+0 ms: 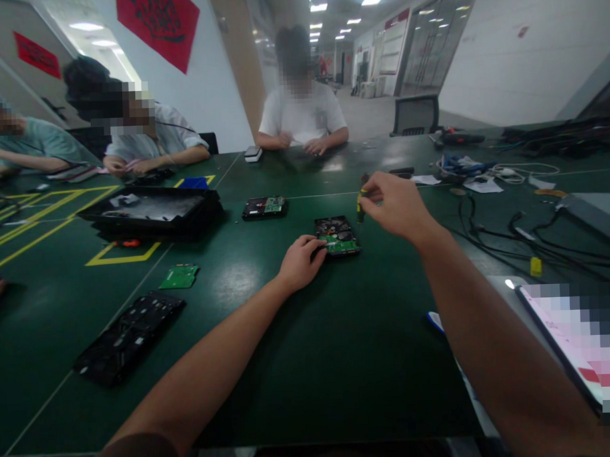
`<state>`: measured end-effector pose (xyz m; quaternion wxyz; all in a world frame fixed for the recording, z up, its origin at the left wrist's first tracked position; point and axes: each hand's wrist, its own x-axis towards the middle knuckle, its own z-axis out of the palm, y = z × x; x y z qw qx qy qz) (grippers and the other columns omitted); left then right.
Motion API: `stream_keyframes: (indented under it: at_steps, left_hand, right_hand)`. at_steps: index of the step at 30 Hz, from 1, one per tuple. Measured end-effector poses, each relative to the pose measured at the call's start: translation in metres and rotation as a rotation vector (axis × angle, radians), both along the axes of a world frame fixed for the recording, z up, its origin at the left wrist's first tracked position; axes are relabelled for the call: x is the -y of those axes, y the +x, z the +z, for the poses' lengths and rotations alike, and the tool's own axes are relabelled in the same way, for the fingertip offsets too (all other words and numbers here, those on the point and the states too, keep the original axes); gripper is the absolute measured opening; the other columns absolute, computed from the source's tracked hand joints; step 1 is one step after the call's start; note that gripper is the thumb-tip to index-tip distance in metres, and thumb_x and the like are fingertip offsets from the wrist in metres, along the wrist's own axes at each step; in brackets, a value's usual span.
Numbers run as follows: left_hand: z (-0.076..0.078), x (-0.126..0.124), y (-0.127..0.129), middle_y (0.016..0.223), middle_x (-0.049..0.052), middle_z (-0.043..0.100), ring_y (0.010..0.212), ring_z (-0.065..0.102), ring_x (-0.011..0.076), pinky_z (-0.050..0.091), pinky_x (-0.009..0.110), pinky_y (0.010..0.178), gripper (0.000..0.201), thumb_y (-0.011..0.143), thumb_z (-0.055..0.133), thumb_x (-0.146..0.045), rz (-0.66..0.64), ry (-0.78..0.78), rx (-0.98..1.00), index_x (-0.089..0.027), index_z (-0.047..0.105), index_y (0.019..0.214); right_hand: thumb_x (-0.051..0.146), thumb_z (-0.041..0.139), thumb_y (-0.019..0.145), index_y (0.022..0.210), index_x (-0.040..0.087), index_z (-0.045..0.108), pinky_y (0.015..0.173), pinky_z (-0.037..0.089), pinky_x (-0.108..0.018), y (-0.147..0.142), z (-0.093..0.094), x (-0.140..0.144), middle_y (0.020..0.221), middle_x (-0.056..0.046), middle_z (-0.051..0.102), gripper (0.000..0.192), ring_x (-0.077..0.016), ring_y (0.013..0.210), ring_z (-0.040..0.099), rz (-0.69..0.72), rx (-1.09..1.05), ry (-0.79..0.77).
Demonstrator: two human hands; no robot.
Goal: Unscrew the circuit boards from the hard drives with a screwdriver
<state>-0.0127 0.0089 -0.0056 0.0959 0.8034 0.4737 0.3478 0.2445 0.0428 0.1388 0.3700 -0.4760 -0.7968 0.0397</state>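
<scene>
A hard drive (338, 235) lies circuit-board side up on the dark green table (309, 361), its green board showing. My left hand (300, 260) rests on the table and grips the drive's near left corner. My right hand (391, 200) hovers just right of and above the drive, fingers closed on a small screwdriver (359, 205) with a yellow-and-black handle that points down beside the drive's far right edge.
A second hard drive (265, 207) lies farther back. A black tray (152, 212), a loose green circuit board (179, 277) and a black panel (131, 336) lie to the left. Cables (505, 228) and a tablet (574, 339) lie to the right. Three other people sit across the table.
</scene>
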Motion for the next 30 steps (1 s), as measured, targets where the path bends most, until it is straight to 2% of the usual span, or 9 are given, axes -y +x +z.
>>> stream_keyframes:
  at_steps: [5, 18, 24, 27, 30]
  left_hand:
    - [0.001, 0.001, 0.0, 0.123, 0.011, 0.068, 0.119, 0.067, 0.027, 0.056, 0.046, 0.107, 0.028, 0.103, 0.061, -0.032, -0.001, -0.005, -0.001, -0.024, 0.073, 0.127]
    - [0.001, 0.001, -0.001, 0.123, 0.011, 0.068, 0.118, 0.067, 0.027, 0.056, 0.046, 0.106, 0.028, 0.103, 0.061, -0.033, 0.0, -0.002, -0.001, -0.024, 0.073, 0.127]
    - [-0.001, 0.0, 0.0, 0.123, 0.011, 0.068, 0.118, 0.067, 0.0267, 0.057, 0.046, 0.106, 0.028, 0.103, 0.06, -0.032, -0.003, 0.007, -0.004, -0.025, 0.073, 0.127]
    - [0.0, 0.0, 0.0, 0.123, 0.011, 0.068, 0.118, 0.067, 0.0267, 0.056, 0.046, 0.106, 0.028, 0.103, 0.061, -0.032, -0.003, 0.01, -0.001, -0.025, 0.073, 0.127]
    - [0.0, 0.0, 0.0, 0.123, 0.011, 0.068, 0.118, 0.067, 0.027, 0.057, 0.046, 0.106, 0.028, 0.103, 0.061, -0.032, 0.001, -0.001, -0.001, -0.025, 0.073, 0.126]
  right_hand:
    - [0.026, 0.073, 0.088, 0.104, 0.024, 0.065, 0.083, 0.059, -0.046, -0.002, -0.003, -0.001, 0.102, -0.009, 0.076, 0.018, -0.0283, 0.093, 0.073, -0.004, -0.064, -0.016]
    - [0.026, 0.067, 0.09, 0.097, 0.024, 0.07, 0.084, 0.057, -0.046, -0.001, 0.008, 0.007, 0.098, -0.008, 0.077, 0.008, -0.0279, 0.088, 0.072, -0.001, 0.029, 0.011]
    - [0.024, 0.068, 0.089, 0.1, 0.024, 0.069, 0.085, 0.055, -0.047, 0.002, 0.006, 0.005, 0.102, -0.009, 0.076, 0.012, -0.0288, 0.089, 0.071, -0.017, 0.062, 0.021]
    - [0.029, 0.072, 0.089, 0.1, 0.023, 0.069, 0.081, 0.055, -0.045, 0.002, 0.005, 0.003, 0.097, -0.009, 0.077, 0.014, -0.0292, 0.088, 0.072, -0.049, 0.037, 0.009]
    - [0.032, 0.072, 0.09, 0.099, 0.023, 0.068, 0.081, 0.056, -0.044, 0.002, 0.003, 0.002, 0.095, -0.008, 0.077, 0.013, -0.0283, 0.088, 0.072, -0.025, 0.017, 0.001]
